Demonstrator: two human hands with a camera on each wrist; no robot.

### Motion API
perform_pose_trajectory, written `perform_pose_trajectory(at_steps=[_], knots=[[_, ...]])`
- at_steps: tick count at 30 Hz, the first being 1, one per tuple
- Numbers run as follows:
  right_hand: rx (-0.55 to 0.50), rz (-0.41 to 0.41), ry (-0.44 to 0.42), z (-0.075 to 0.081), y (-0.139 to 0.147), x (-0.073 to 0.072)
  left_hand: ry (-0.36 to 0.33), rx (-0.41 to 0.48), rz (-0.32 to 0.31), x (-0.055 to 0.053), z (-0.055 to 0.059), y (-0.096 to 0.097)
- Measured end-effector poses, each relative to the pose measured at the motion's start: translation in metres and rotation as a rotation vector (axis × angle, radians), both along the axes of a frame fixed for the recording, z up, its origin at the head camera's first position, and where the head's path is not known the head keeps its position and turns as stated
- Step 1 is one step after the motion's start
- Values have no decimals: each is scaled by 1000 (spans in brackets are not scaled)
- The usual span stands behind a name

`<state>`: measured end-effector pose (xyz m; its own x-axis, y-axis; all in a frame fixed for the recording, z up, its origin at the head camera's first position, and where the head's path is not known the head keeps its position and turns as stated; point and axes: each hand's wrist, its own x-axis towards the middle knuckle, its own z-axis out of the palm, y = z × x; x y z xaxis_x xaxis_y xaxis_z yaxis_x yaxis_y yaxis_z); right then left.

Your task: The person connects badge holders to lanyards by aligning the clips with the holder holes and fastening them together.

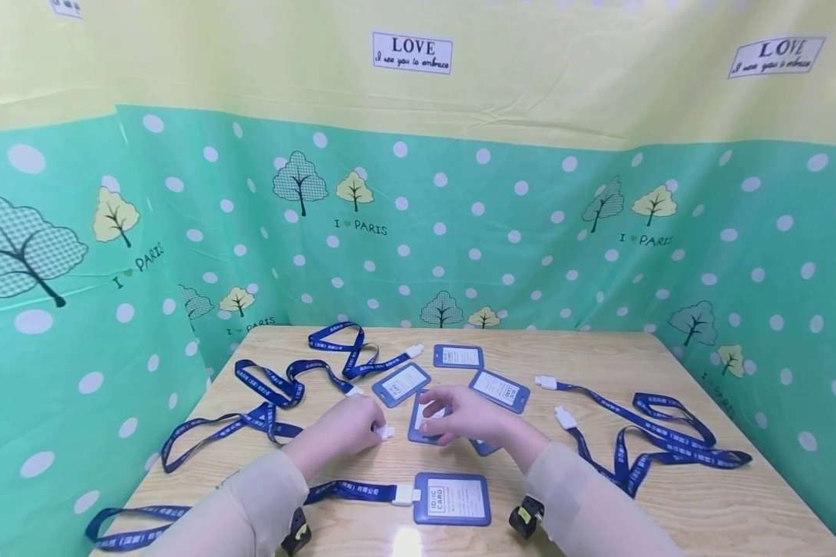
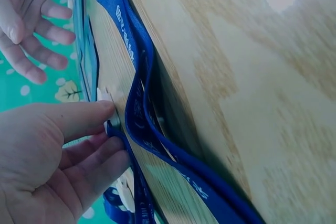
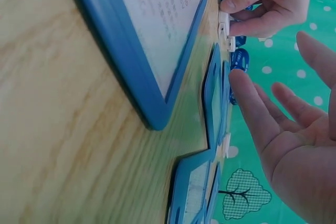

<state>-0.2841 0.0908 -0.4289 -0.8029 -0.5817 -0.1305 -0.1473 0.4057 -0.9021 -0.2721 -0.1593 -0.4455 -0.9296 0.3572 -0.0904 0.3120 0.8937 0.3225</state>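
The left hand (image 1: 344, 427) pinches a white clip (image 1: 388, 432) between thumb and fingers just above the table (image 1: 731, 507), its strap (image 1: 261, 418) trailing away to the left; a hold so near the end probably lets the clip be aimed while the slack lies where it will. The right hand (image 1: 468, 418) is spread, fingers apart and gently bent, holding nothing. It hovers over the middle card (image 1: 416, 433), and the loose, roomy shape looks suited to taking a flat thing by its edges, though whether any fingertip touches is hard to tell. Under the right wrist another card (image 1: 485, 448) is partly hidden. Three more lie just beyond: the far card (image 1: 458, 357), the left card (image 1: 402, 384) and the right card (image 1: 499, 390), grouped between the straps, seemingly so that either hand can reach them. Loose clips on both sides (the upper left clip (image 1: 414, 351) and the upper right clip (image 1: 546, 382), say) point inward, which would keep their ends handy. Nearest the person, the near card (image 1: 460, 503) lies face up with its clip (image 1: 404, 494) against the slot end, apparently joined, perhaps set there to stay apart from the others.
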Motion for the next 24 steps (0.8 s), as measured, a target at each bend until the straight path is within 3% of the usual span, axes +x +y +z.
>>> perform_pose_trajectory(at_steps=[14, 24], knots=[[32, -5, 97, 11, 7, -6, -15, -6, 17, -1, 2, 3], [115, -24, 276, 24, 11, -12, -31, -22, 42, -2, 3, 5]])
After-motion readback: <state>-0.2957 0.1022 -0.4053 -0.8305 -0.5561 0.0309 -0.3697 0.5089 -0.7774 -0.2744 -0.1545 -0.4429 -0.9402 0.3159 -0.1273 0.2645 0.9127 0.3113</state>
